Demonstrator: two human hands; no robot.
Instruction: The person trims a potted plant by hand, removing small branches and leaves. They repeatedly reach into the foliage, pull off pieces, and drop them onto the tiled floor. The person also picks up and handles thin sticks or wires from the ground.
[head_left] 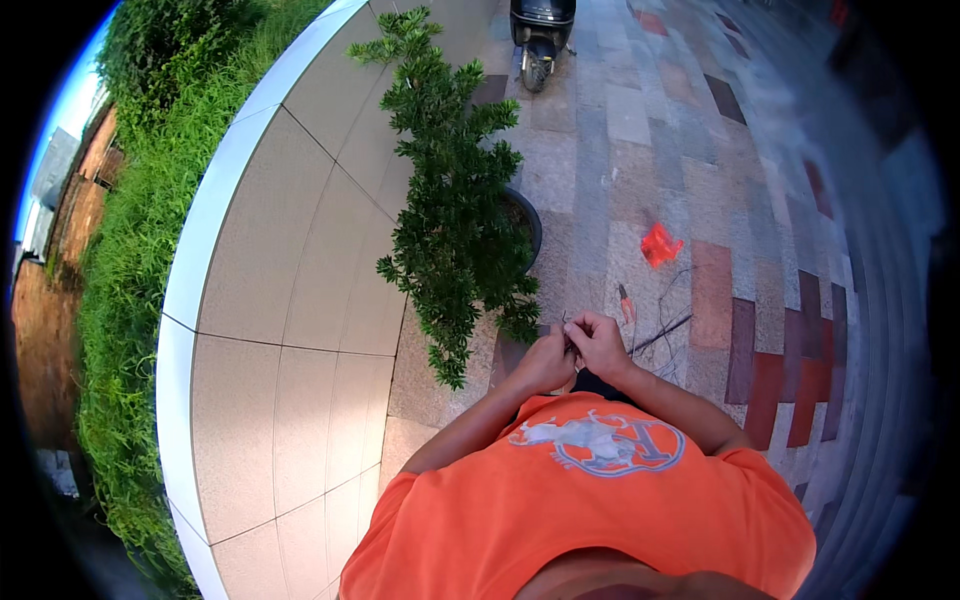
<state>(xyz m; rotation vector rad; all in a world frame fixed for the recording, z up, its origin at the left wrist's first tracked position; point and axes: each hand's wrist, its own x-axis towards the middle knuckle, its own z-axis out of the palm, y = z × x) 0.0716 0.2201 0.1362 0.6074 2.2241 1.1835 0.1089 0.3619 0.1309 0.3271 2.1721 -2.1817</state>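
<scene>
My left hand (547, 361) and my right hand (599, 347) meet in front of my waist, fingertips pinched together. A thin dark strand (565, 319) pokes out above the fingers; whether it is wire or twig I cannot tell, and the rest is hidden in my grip. Just left of my hands a leafy green shrub (455, 200) leans out of a dark round pot (532, 225). Ahead of my right hand, a small tool with orange handles (627, 304) lies on the paving. Beside it are loose thin dark strands (662, 333), wires or twigs.
A crumpled red-orange plastic bag (659, 245) lies on the stone paving (575, 150). Along the left runs a pale tiled wall (290, 300), with green growth (130, 350) beyond. A parked scooter (540, 40) stands at the far end. Steps (880, 350) curve along the right.
</scene>
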